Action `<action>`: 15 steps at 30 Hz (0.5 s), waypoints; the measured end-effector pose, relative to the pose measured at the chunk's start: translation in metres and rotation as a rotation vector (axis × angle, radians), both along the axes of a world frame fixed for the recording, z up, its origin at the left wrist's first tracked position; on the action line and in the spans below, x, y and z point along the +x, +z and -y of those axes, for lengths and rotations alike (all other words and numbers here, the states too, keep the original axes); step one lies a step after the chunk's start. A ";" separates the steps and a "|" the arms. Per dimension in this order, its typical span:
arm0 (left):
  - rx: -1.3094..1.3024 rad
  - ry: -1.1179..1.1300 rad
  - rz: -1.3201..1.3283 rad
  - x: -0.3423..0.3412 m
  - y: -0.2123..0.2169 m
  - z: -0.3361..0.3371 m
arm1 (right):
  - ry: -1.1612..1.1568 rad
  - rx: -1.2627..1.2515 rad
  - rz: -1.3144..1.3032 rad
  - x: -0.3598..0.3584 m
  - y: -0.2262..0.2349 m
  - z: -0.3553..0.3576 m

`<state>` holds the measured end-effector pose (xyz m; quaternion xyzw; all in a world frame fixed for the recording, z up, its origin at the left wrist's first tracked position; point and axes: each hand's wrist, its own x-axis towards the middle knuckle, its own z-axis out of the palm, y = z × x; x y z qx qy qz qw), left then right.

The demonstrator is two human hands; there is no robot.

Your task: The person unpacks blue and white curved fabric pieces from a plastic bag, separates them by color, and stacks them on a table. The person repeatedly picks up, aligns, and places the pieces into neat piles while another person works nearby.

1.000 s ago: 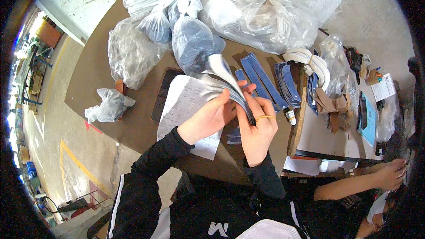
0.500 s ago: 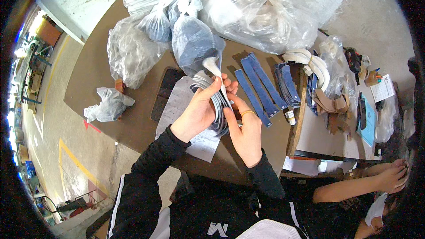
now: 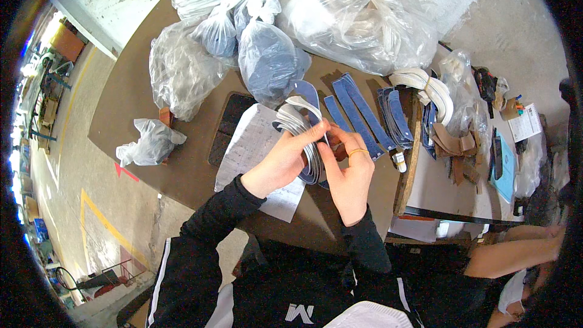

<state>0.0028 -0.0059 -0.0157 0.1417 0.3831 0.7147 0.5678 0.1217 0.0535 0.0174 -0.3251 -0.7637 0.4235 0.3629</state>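
Observation:
A bundle of curved fabric strips (image 3: 293, 121), pale on the faces I see with blue-grey edges, is wrapped by the fingers of my left hand (image 3: 278, 167) over the table. My right hand (image 3: 349, 176), wearing a thin yellow band on one finger, pinches the strips at the bundle's right side, its fingertips meeting the left ones. A blue denim end (image 3: 306, 91) sticks up at the bundle's top. Just right of my hands, long denim strips (image 3: 363, 112) lie side by side, with a stack of shorter ones (image 3: 398, 120) beyond. A written paper sheet (image 3: 241, 140) lies under my left hand.
Clear plastic bags (image 3: 358, 18) of material fill the table's back. A small tied bag (image 3: 150, 143) sits at left, a dark flat case (image 3: 232, 126) behind the paper. On the right table are tied white strips (image 3: 425, 88) and brown pieces (image 3: 452, 146). A co-worker's forearm (image 3: 516, 252) shows lower right.
Both hands and the bundle have shifted slightly right. The pale strip that stretched up between my fingers now curves over the bundle, and a denim end shows above. The co-worker's arm has moved.

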 end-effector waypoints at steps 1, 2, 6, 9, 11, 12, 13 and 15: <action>0.015 -0.016 -0.006 0.002 0.001 0.000 | 0.012 -0.032 0.047 0.003 0.000 -0.003; 0.028 -0.034 -0.014 0.003 0.004 0.001 | 0.023 -0.066 0.091 0.005 0.000 -0.004; 0.015 -0.071 0.077 0.003 0.005 0.001 | 0.072 -0.160 -0.075 0.009 -0.005 -0.009; -0.002 -0.089 0.154 0.000 0.002 0.000 | 0.069 -0.150 -0.097 0.010 -0.004 -0.008; 0.013 -0.042 0.131 0.004 -0.001 -0.002 | 0.040 -0.144 -0.104 0.011 -0.006 -0.009; 0.021 -0.019 0.121 0.005 -0.002 -0.002 | 0.014 -0.134 -0.105 0.012 -0.007 -0.010; 0.011 -0.032 0.115 0.006 -0.004 -0.002 | -0.011 -0.123 -0.106 0.012 -0.008 -0.010; -0.013 -0.054 0.099 0.006 -0.006 0.000 | -0.091 0.200 -0.017 0.010 -0.005 -0.011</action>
